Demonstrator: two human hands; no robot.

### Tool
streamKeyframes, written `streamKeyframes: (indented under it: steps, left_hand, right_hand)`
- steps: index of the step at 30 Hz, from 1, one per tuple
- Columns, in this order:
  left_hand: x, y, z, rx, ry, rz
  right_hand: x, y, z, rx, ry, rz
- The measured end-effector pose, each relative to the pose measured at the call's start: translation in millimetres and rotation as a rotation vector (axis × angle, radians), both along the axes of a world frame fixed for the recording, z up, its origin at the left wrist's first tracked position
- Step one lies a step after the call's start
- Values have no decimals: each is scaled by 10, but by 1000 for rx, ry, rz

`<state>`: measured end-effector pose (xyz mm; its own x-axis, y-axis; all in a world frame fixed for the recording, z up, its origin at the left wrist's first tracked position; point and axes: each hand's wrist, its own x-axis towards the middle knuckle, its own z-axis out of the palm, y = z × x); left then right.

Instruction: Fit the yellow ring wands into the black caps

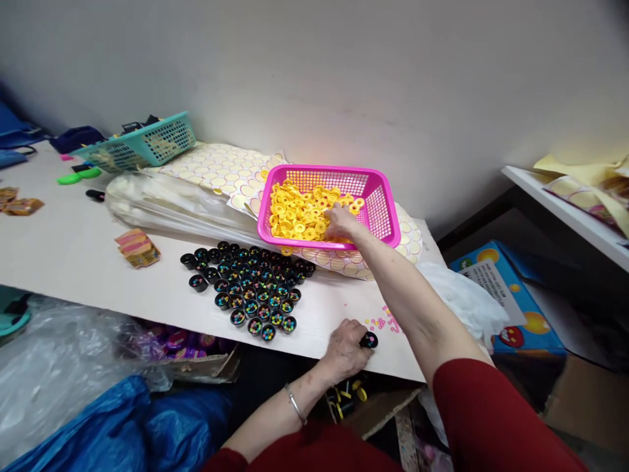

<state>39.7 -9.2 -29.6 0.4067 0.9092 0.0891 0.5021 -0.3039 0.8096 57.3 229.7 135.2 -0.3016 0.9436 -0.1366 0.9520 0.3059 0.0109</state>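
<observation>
White table (63, 252): taken as the reference.
Teal basket (142, 141): placed at the table's far left and filled with mixed items.
Sheets of round stickers (216, 167): laid along the table's far edge.
Clear plastic bag (162, 206): spread on the table, mid-left.
Orange-and-pink packet (137, 248): left on the table, towards its front.
Green object (78, 176): laid on the table's left part.
Blue plastic bag (122, 419) and cardboard box (206, 367): kept below the table's front edge.
Blue printed carton (511, 301): stood on the floor right of the table.
White shelf (565, 213): fixed right of the table and stacked with yellow papers (584, 172).
</observation>
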Motion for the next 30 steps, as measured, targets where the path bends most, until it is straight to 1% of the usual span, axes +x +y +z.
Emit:
streamKeyframes:
  steps: [3,7,9,12,14,15,17,18,20,22,25,27,28,30]
  left_hand:
    - [4,4,-19,11,0,0]
    - [-2,9,-22,43,-8,3]
    - [-9,8,-11,63,-14,16]
    - [-16,11,13,95,-15,33]
    - [-15,20,21,116,-27,26]
    - [-14,26,22,127,-33,22]
    - [-12,35,17,142,-46,18]
    - [-11,37,13,144,-50,16]
    - [-13,39,8,139,-52,11]
    - [-15,37,12,126,-47,9]
    - [-17,33,41,108,-36,16]
    - [-19,31,70,94,-32,27]
    - [-20,30,85,88,-34,34]
    - [-21,29,109,81,-45,43]
  right_hand:
    - [44,-25,-17,62,29,91]
    - [91,-36,-49,137,162,53]
    - [117,-22,-13,173,306,4]
    - [225,-44,136,238,625,-101]
    - [372,-162,261,255,851,-128]
    - [464,-267,312,268,965,-119]
    - [666,-566,357,257,1148,-101]
    - [767,-747,342,253,1219,-111]
    - [949,-1117,230,263,1337,-137]
    - [1087,-1432,43,291,1405,-158]
    - [1181,-1722,-246,385,1403,-185]
    - [1174,-1819,-379,460,1313,-193]
    - [1158,-1850,-426,478,1233,-193]
    - [1119,-1884,-498,454,1028,-185]
